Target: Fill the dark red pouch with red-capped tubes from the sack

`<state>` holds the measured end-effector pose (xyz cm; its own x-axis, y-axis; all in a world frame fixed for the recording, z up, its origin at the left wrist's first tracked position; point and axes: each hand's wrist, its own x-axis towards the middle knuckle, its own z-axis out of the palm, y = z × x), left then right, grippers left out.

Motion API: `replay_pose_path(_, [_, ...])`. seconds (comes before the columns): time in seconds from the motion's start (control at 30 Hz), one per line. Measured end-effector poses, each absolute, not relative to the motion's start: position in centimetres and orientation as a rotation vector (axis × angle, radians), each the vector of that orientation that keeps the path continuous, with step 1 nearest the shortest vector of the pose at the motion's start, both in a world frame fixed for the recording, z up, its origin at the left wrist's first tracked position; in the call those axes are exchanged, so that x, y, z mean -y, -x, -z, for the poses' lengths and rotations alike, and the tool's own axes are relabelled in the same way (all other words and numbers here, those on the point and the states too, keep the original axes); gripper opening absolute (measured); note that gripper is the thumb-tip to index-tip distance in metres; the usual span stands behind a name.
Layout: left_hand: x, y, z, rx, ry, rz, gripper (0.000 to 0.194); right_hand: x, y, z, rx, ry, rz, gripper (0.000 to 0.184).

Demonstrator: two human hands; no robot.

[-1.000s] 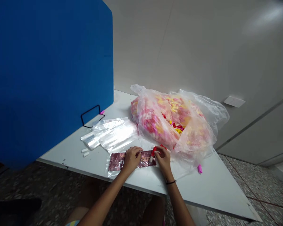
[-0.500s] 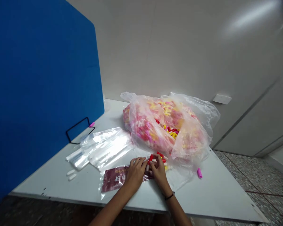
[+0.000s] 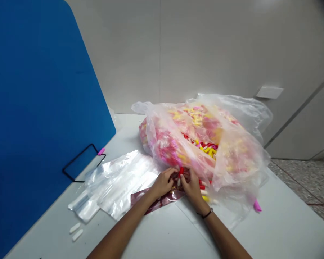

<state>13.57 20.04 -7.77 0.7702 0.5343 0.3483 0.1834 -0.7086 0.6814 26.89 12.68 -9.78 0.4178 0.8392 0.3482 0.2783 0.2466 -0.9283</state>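
My left hand and my right hand meet at the near end of a small dark red printed packet lying on the white table. Both hands have their fingers curled. Between my right fingertips stands a small red and white cap-like piece. My left fingers press on the packet's open end. Just behind the hands lies a big clear plastic bag full of small red, yellow, pink and white pieces. A few loose pieces lie beside my right wrist.
A stack of clear plastic sleeves lies left of the packet. Two white pieces sit near the table's left edge. A blue partition on a black wire foot stands at the left. A pink piece lies at the right.
The camera has tilted and moved closer. Both hands have slid along the packet toward the big bag, and the red piece stays in my right fingers.
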Motion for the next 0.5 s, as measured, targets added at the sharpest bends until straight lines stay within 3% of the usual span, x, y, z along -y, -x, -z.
replay_pose_path(0.37, [-20.31,-13.64,7.80,-0.492,-2.440,-0.546,0.046,-12.05,-26.53,10.24,1.044,1.199,-0.624,0.024])
replay_pose_path(0.5, [-20.62,-13.67,7.46,-0.489,-2.367,-0.520,0.036,-11.90,-26.44,9.95,1.066,1.203,-0.605,0.022])
